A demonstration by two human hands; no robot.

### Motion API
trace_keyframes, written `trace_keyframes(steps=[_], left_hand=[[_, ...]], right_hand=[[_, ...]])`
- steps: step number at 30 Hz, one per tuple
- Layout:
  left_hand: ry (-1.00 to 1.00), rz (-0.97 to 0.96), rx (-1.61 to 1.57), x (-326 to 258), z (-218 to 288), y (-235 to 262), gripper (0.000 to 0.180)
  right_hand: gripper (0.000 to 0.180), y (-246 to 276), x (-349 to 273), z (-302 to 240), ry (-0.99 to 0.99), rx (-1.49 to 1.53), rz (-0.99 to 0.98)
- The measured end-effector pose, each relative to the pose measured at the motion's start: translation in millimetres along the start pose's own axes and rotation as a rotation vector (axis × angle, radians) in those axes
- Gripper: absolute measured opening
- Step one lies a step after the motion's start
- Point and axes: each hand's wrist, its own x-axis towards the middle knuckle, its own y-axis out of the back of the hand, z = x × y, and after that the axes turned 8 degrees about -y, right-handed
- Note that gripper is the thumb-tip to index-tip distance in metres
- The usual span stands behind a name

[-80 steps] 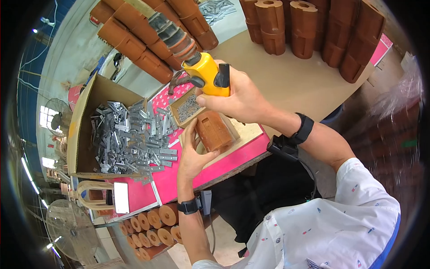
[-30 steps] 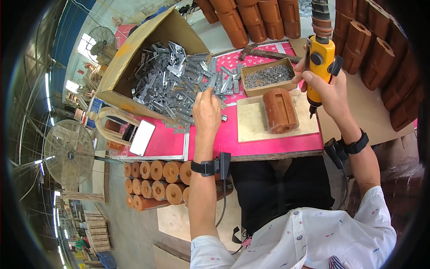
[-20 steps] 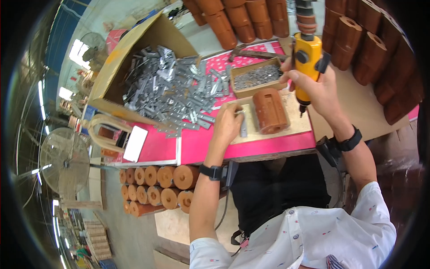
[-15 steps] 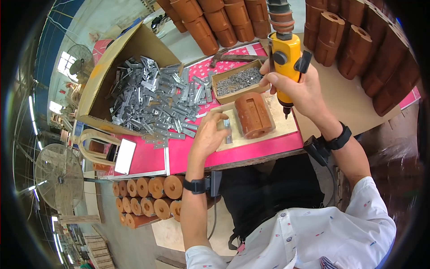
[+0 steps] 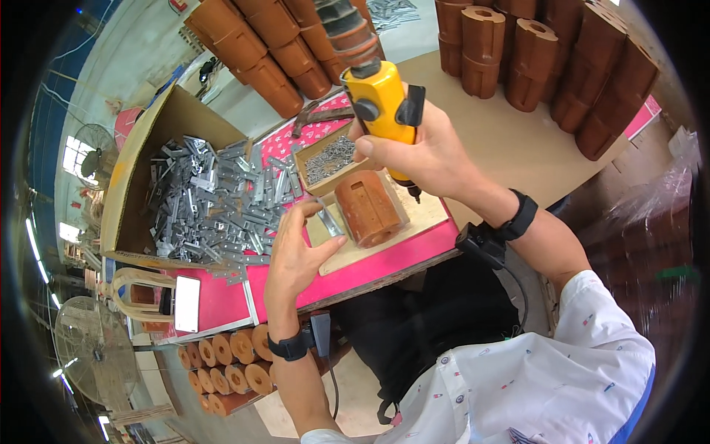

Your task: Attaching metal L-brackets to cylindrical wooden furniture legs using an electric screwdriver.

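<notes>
cylinder of red-brown wood (image 5: 370, 211) on pale wooden board (image 5: 345, 256), seemingly unclamped; could roll if nudged. left hand (image 5: 292, 251) wide at silver metal strip (image 5: 328, 220), touch unclear; right hand (image 5: 425, 152) round yellow-and-black power driver (image 5: 383, 107).

Right hand (image 5: 429, 152) is covering part of the yellow driver (image 5: 381, 100); the picture's top edge is cutting off its hose (image 5: 347, 33). Below the desk's (image 5: 425, 248) near edge, left forearm (image 5: 302, 388) is partly hiding stacked cylinders (image 5: 235, 377).

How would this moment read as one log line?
left hand: at metal plate, grip unclear | right hand: gripping yellow power tool | brown cylinder: lying on wooden board
</notes>
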Motion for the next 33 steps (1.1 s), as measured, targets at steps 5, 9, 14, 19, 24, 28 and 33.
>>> trace_keyframes(steps=[5, 9, 14, 19, 24, 28, 33], left_hand=[[-0.252, -0.077, 0.149, 25.3, 48.4, -9.7, 0.055], [-0.356, -0.144, 0.238, 30.9, 50.8, -11.5, 0.050], [-0.302, -0.222, 0.251, 33.0, 53.6, -14.1, 0.048], [-0.305, -0.129, 0.199, 26.8, 50.7, -15.4, 0.050], [-0.235, -0.101, 0.184, 24.3, 41.3, -20.7, 0.052], [-0.250, -0.072, 0.209, 21.6, 24.6, -26.6, 0.058], [-0.121, -0.048, -0.029, 21.0, 15.6, -33.7, 0.075]], right_hand=[[0.030, -5.5, 4.0, -1.0, 0.013, 0.008, 0.008], [0.032, -9.1, 3.1, -2.6, 0.009, 0.008, -0.003], [0.032, -5.9, 3.7, -2.3, 0.050, -0.028, 0.025], [0.048, -6.6, 5.3, -0.5, -0.005, -0.019, 0.013], [0.047, -7.9, 5.9, -0.8, -0.006, -0.026, 0.013], [0.047, -8.8, 5.8, -2.7, 0.003, -0.018, 0.020], [0.045, -10.4, 5.2, -1.5, -0.003, -0.008, 0.014]])
